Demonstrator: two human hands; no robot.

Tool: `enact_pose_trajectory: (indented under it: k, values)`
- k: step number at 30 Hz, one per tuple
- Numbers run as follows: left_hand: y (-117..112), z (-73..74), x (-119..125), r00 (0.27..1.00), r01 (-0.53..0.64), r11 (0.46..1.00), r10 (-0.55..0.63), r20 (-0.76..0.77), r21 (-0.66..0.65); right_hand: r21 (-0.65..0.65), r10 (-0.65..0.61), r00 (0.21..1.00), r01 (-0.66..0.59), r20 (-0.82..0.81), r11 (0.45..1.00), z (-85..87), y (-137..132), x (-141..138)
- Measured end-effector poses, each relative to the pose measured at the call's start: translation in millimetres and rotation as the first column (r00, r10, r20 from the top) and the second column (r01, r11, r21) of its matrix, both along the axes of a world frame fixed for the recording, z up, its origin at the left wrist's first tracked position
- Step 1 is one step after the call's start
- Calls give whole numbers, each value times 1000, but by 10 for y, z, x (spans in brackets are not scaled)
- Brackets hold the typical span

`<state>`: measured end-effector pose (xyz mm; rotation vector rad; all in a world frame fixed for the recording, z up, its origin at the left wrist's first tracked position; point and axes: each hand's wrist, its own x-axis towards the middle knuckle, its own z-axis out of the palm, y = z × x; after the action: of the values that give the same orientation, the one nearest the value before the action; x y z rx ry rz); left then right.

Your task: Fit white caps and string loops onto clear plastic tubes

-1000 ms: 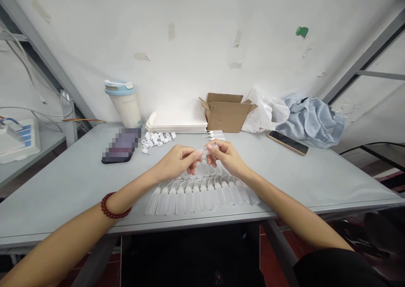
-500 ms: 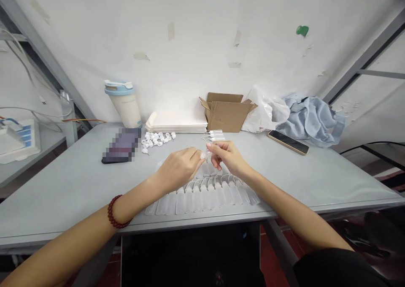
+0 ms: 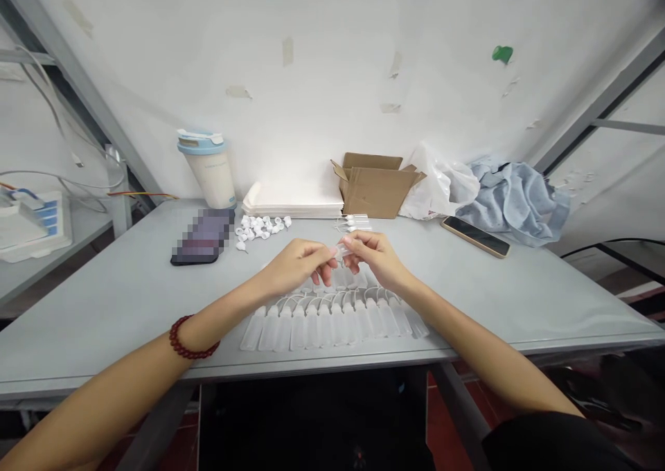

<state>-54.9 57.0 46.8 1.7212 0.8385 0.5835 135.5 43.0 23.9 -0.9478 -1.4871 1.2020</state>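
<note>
Both hands meet over the middle of the table, fingers pinched around a small translucent plastic bottle (image 3: 341, 251), mostly hidden by the fingers. My left hand (image 3: 304, 263), with a dark red bead bracelet on its wrist, grips its left end. At the right end, the thumb and fingers of my right hand (image 3: 377, 255) are closed on it. Beneath the hands lies a row of translucent bottles (image 3: 332, 322) with white necks and thin curved strands. Another row of bottles (image 3: 337, 279) behind them is partly covered by the hands. A pile of white caps (image 3: 260, 227) sits at the back left.
At the back stand a tumbler (image 3: 210, 176), a white stack (image 3: 296, 201), an open cardboard box (image 3: 377, 190), a plastic bag (image 3: 439, 187) and blue cloth (image 3: 519, 201). A pixelated dark device (image 3: 202, 239) lies left, a phone (image 3: 475, 237) right. Several finished-looking bottles (image 3: 358, 221) lie before the box.
My left hand has rolled on the bottle, so its thumb now lies on top and its curled fingers show below. My right hand keeps nearly the same grip. The view has shifted slightly.
</note>
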Motion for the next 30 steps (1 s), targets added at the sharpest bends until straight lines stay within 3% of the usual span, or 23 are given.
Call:
enact_pose_trajectory:
  k: [3, 6, 10, 14, 19, 22, 25, 28, 30]
  values:
    - [28, 31, -24, 987, 11, 960, 35, 159, -280, 70, -38, 997, 34, 68, 997, 43, -37, -19]
    - [37, 31, -33, 979, 22, 932, 54, 199, -362, 90, -45, 990, 33, 132, 995, 65, -62, -27]
    - [31, 7, -10, 988, -77, 978, 101, 119, -194, 80, -36, 988, 24, 150, 997, 26, -50, -9]
    - [26, -7, -5, 998, -53, 999, 54, 45, -12, 37, -20, 996, 17, 92, 999, 4, -35, -9]
    - [-28, -18, -3, 990, -44, 956, 81, -117, 291, -81, 34, 999, -35, -13, 996, 26, -28, -37]
    - [-63, -41, 12, 982, -1, 858, 99, -162, 513, -147, 54, 998, -58, -35, 987, 33, -23, -38]
    - [-60, -93, 16, 970, 66, 694, 124, -209, 717, -185, 57, 998, -61, -28, 981, 34, -14, -30]
    - [-33, -159, 2, 952, 149, 532, 152, -266, 834, -208, 49, 999, -49, -7, 977, 28, -2, -26]
    - [-19, -185, -9, 941, 191, 452, 168, -294, 871, -215, 42, 999, -40, 6, 976, 21, 4, -30]
